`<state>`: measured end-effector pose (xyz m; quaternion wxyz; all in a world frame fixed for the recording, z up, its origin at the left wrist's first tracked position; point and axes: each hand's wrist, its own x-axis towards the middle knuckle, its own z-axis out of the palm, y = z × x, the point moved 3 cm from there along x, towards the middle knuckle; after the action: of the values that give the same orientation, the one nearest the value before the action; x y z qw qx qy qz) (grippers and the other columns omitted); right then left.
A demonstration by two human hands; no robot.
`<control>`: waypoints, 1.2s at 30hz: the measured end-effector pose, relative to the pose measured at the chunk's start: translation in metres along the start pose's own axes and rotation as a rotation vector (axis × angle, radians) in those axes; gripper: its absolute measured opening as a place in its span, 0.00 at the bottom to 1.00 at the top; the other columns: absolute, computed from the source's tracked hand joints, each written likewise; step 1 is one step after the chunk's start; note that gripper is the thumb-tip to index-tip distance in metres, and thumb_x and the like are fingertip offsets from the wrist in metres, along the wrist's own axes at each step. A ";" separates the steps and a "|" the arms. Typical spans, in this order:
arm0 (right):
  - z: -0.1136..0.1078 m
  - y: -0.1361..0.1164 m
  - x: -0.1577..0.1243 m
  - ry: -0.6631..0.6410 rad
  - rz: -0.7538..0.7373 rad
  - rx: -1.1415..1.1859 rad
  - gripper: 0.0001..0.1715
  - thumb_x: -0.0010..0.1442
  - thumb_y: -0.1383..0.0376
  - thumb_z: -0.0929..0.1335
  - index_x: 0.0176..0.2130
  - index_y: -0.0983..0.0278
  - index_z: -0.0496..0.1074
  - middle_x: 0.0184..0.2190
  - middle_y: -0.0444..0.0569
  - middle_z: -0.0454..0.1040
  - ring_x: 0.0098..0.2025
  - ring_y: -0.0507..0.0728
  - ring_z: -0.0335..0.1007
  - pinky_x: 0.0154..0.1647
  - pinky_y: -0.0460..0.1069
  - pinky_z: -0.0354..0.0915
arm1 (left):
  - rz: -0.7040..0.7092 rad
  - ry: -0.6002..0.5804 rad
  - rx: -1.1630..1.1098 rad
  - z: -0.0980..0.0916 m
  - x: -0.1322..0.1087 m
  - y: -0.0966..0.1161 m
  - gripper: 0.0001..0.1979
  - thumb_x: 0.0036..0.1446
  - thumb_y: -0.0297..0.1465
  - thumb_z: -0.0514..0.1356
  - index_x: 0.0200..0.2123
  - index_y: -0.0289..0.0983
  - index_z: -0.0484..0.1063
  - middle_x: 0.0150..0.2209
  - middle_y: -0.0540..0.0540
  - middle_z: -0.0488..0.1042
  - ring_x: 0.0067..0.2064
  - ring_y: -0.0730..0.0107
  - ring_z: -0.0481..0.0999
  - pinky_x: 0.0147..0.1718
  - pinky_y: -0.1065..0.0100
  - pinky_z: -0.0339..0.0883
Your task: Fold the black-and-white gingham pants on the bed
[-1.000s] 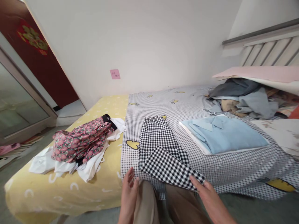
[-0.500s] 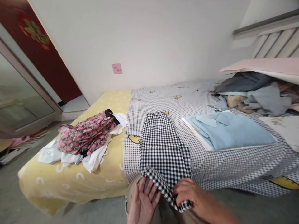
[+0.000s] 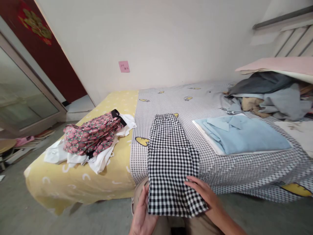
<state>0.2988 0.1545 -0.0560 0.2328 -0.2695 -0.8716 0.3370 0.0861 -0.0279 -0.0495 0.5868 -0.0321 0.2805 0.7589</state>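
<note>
A black-and-white checked garment (image 3: 171, 163) lies lengthwise on the bed's near edge, its lower part spread over my lap. My left hand (image 3: 142, 215) is at the garment's lower left edge, partly under the cloth, fingers stretched out. My right hand (image 3: 204, 192) lies flat on the garment's lower right corner, fingers extended. Neither hand grips the cloth.
A folded light blue shirt (image 3: 242, 135) on white cloth lies to the right. A pink floral garment (image 3: 91, 137) sits on white clothes on the yellow sheet (image 3: 73, 186) at left. An unfolded clothes heap (image 3: 266, 94) is at far right. A glass door (image 3: 22, 94) stands at left.
The slanted fold of the checked garment was drawn down toward me and now lies flat over my lap. My right hand let go and flattened on it; the view shifted slightly.
</note>
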 end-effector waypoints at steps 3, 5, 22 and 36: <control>0.003 0.012 -0.002 0.137 0.093 0.046 0.26 0.63 0.62 0.62 0.55 0.51 0.79 0.61 0.50 0.73 0.64 0.64 0.69 0.66 0.64 0.65 | -0.005 -0.014 0.023 -0.008 0.001 0.003 0.15 0.66 0.41 0.60 0.48 0.45 0.83 0.56 0.50 0.81 0.62 0.59 0.75 0.68 0.57 0.61; 0.006 0.015 -0.003 0.180 0.141 0.065 0.25 0.64 0.61 0.62 0.55 0.52 0.80 0.62 0.50 0.72 0.64 0.64 0.68 0.66 0.64 0.66 | -0.019 -0.033 0.047 -0.011 0.002 0.004 0.15 0.66 0.42 0.60 0.48 0.45 0.83 0.57 0.50 0.80 0.62 0.58 0.75 0.68 0.57 0.61; 0.011 0.021 0.000 0.172 0.181 0.203 0.21 0.60 0.61 0.63 0.45 0.53 0.83 0.55 0.52 0.77 0.59 0.65 0.71 0.66 0.67 0.63 | 0.022 0.122 0.190 -0.002 -0.001 0.003 0.19 0.59 0.33 0.68 0.54 0.44 0.80 0.61 0.43 0.77 0.66 0.51 0.71 0.67 0.52 0.64; 0.006 0.015 0.000 0.122 0.246 0.218 0.21 0.61 0.61 0.63 0.46 0.53 0.83 0.58 0.51 0.75 0.62 0.65 0.69 0.68 0.66 0.61 | 0.042 -0.020 0.131 0.013 -0.002 0.000 0.15 0.58 0.40 0.69 0.47 0.43 0.83 0.57 0.43 0.80 0.66 0.50 0.71 0.67 0.52 0.63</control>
<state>0.3000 0.1613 -0.0703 0.2700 -0.3671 -0.7746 0.4386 0.0905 -0.0236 -0.0374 0.5742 0.0198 0.3243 0.7514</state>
